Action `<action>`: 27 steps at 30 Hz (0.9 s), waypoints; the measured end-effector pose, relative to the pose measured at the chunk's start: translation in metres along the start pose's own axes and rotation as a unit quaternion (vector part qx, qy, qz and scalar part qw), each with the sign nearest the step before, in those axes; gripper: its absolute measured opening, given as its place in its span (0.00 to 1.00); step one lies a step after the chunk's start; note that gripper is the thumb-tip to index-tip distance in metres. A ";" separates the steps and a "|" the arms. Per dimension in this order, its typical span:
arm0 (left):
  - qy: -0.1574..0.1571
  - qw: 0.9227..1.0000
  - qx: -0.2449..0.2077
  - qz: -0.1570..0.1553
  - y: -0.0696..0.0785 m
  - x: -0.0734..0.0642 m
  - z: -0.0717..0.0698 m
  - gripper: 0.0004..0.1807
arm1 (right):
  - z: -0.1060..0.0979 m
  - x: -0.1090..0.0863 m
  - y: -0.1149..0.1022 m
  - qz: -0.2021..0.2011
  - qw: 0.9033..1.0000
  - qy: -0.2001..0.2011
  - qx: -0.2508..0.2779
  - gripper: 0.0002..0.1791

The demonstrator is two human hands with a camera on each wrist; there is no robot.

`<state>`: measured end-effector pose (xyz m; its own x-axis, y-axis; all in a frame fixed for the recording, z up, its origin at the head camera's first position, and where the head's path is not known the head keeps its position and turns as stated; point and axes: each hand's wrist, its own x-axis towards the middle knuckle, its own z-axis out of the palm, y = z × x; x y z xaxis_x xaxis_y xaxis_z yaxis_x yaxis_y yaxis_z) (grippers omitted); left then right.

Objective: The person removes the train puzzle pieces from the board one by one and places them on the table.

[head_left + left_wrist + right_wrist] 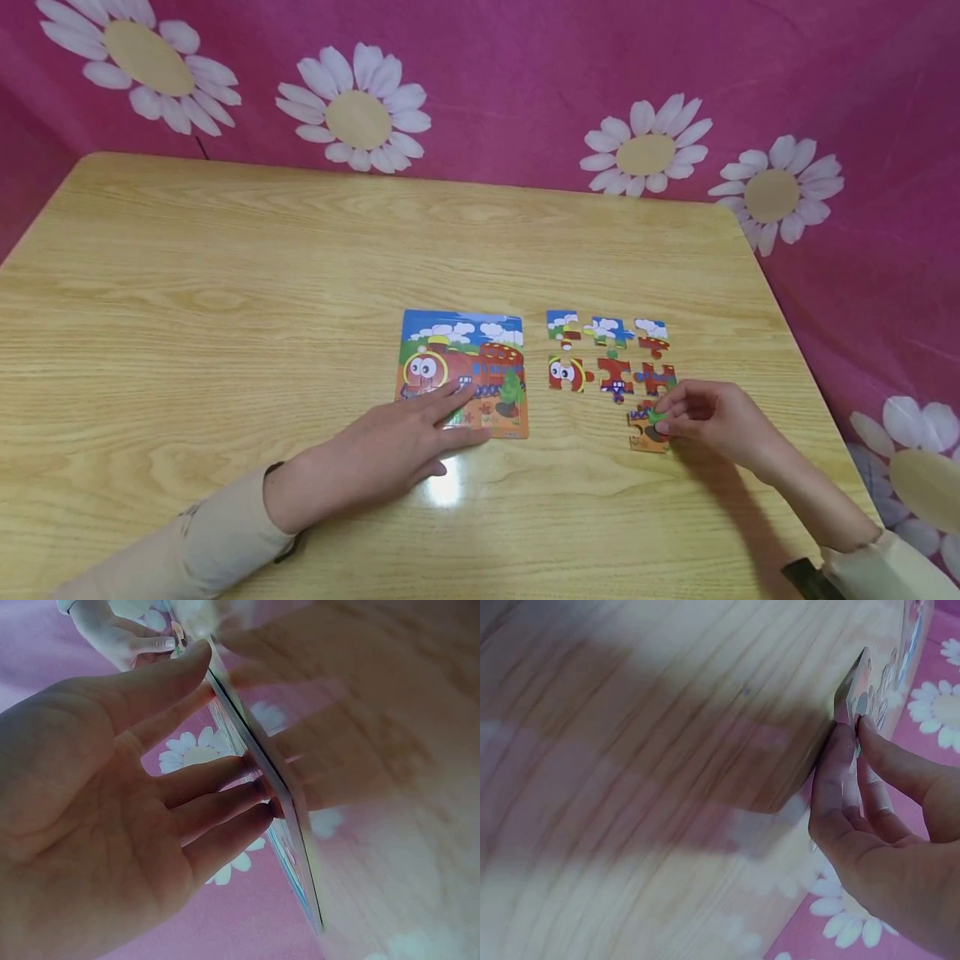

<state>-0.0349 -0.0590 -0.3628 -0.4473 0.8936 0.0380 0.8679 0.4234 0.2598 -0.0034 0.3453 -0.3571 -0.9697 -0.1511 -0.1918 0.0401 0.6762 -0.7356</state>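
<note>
My right hand [723, 421] pinches a jigsaw piece [642, 440] with green and orange print between thumb and fingers, just below the other pieces. In the right wrist view the piece [846, 694] is seen nearly edge-on, tilted off the wood. The fingers of my left hand [397, 446] lie spread and extended over the lower part of a square train picture board [457, 329]. From the left wrist view, its fingertips [255, 814] touch the face of the board [259, 761], and the palm is bare. Part of the printed train is hidden under the fingers.
Right of the board lie several loose jigsaw pieces in two rows, among them a piece with eyes [566, 375] and a cloud piece [607, 331]. All are on a wooden table [225, 292], backed by a pink cloth [510, 100] with daisies.
</note>
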 end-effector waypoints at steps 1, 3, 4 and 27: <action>-0.001 1.000 -0.001 0.000 0.000 0.000 0.000 0.30 | -0.002 -0.002 0.002 0.011 1.000 0.001 -0.005 0.07; -0.003 1.000 -0.004 -0.001 0.000 0.000 0.000 0.30 | -0.006 -0.005 0.004 0.023 1.000 0.006 -0.015 0.07; -0.004 1.000 -0.003 0.000 0.000 0.000 0.000 0.30 | -0.007 -0.006 0.006 0.028 0.999 0.008 -0.018 0.07; -0.013 1.000 -0.009 -0.008 0.001 -0.002 -0.003 0.29 | -0.009 -0.010 0.006 0.019 0.990 0.051 -0.130 0.06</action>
<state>-0.0340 -0.0608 -0.3597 -0.4559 0.8900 0.0091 0.8563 0.4358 0.2773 0.0043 0.3569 -0.3537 -0.9885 -0.0578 -0.1395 0.0261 0.8446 -0.5347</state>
